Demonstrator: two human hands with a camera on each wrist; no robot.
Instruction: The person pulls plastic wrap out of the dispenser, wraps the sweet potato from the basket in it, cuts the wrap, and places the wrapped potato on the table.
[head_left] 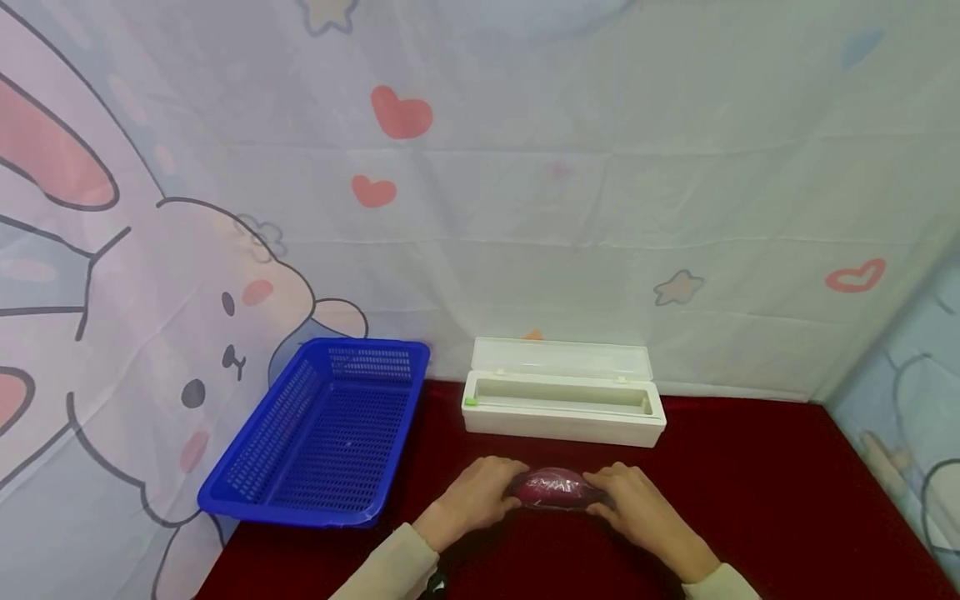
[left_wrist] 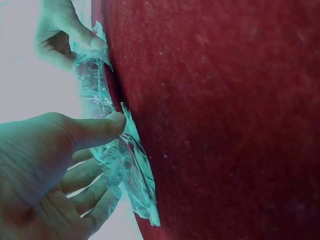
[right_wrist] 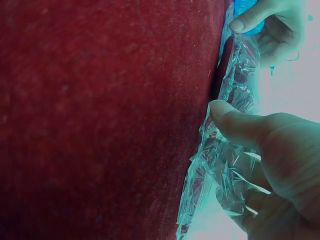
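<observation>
A dark red, oblong thing (head_left: 555,489) in clear plastic wrap lies in front of me, close over the red cloth. My left hand (head_left: 480,504) pinches the wrap at its left end, and my right hand (head_left: 643,515) does the same at the right end. Thumb on top and fingers beneath, the left hand (left_wrist: 50,160) holds crumpled film (left_wrist: 135,185) in the left wrist view. Loose film (right_wrist: 200,175) trails past the right thumb in the right wrist view. The wrapping hides exactly what the thing is.
Behind my hands stands a white plastic-wrap dispenser (head_left: 562,427), its clear lid (head_left: 562,360) raised and a green slider (head_left: 471,402) at its left. A blue plastic basket (head_left: 292,515) sits to the left. A printed curtain (head_left: 525,208) hangs behind the red cloth (head_left: 750,483).
</observation>
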